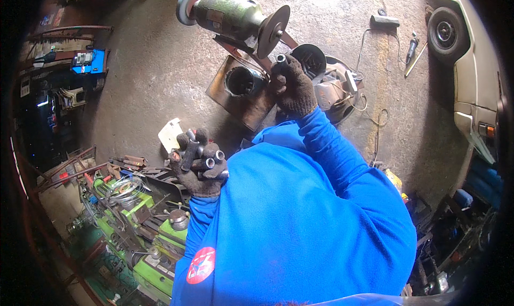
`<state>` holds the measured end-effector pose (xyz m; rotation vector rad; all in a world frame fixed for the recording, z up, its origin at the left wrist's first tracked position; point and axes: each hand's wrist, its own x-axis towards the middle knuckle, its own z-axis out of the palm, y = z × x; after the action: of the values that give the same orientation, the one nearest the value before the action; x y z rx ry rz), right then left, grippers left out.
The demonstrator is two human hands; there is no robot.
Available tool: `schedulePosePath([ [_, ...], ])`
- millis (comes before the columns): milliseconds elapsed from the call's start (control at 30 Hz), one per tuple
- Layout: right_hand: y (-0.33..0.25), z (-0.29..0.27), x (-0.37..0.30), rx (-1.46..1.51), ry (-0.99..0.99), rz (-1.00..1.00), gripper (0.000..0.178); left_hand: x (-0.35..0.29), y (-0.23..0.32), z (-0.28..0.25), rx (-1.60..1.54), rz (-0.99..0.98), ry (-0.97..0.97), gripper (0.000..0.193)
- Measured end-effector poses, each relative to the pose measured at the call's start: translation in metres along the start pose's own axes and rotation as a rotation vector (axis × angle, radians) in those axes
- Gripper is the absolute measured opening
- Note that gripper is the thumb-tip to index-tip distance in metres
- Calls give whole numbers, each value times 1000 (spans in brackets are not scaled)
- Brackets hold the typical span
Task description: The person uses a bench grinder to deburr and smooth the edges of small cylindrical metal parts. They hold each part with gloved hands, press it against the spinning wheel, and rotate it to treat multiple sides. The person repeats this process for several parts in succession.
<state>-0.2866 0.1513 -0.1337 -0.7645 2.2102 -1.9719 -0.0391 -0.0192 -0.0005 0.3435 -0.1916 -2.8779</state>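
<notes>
My left hand [202, 182], in a dark knitted glove, is closed round several short metal tubes [203, 164], their round ends showing. My right hand [297, 92], gloved likewise, is raised and pinches one short metal tube [281, 58] with its open end up. This tube is just below the thin disc [274, 31] on the right end of a green bench grinder [227, 17]. A thicker grey wheel [187, 5] sits on the grinder's left end. Below the grinder, a round metal can [227, 84] stands on a rusty brown plate [254, 109].
Beyond my right hand is a dark round container [319, 57] with pieces inside. Cables [379, 121] trail over the concrete floor [144, 65]. A green lathe-like machine [166, 234] stands at lower left, a cluttered rack [69, 54] at far left. A beige vehicle [476, 65] is at right.
</notes>
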Motion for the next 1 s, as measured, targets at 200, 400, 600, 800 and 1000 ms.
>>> schedulePosePath([
  [200, 14, 4, -7, 419, -75, 385, 40, 0, 1, 0, 26, 34, 37, 51],
  [400, 20, 3, -13, 715, -32, 319, 54, 1, 4, -2, -71, -4, 26, 51],
  [600, 55, 2, 9, -10, -22, 5, 46, 4, 0, 2, 15, 59, 59, 51],
  [800, 78, 26, 34, 696, 171, 829, 36, 4, 6, -2, -38, -13, 35, 47],
  [1000, 93, 35, 38, 582, 170, 812, 36, 8, 1, 6, 10, -7, 59, 71],
])
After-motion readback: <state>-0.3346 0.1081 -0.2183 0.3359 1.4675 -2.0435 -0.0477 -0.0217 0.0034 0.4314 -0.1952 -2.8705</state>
